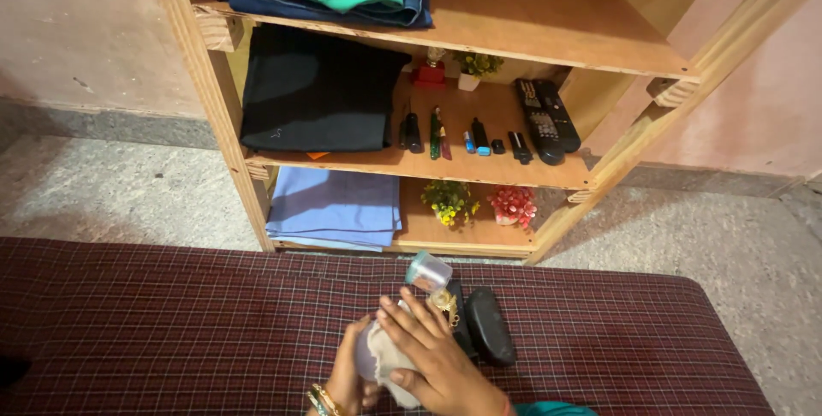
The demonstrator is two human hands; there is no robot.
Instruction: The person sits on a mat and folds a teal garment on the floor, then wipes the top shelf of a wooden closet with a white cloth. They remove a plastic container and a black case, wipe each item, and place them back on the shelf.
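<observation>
Over the checked maroon bedspread (171, 322), her left hand (347, 377) cupped a small bottle (402, 322) pointing its capped end up and away toward the shelf (479, 168), while her right hand (437, 360), fingers together, pressed a pale cloth (394, 369) against it.

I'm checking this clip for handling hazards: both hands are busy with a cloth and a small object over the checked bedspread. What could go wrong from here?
1. The small capped bottle stands on the soft bedspread right by the right hand; a nudge could tip it.
2. The left hand supports the cloth-wrapped object only from below, so it might slip.
3. The black case lies close and could be knocked.
</observation>
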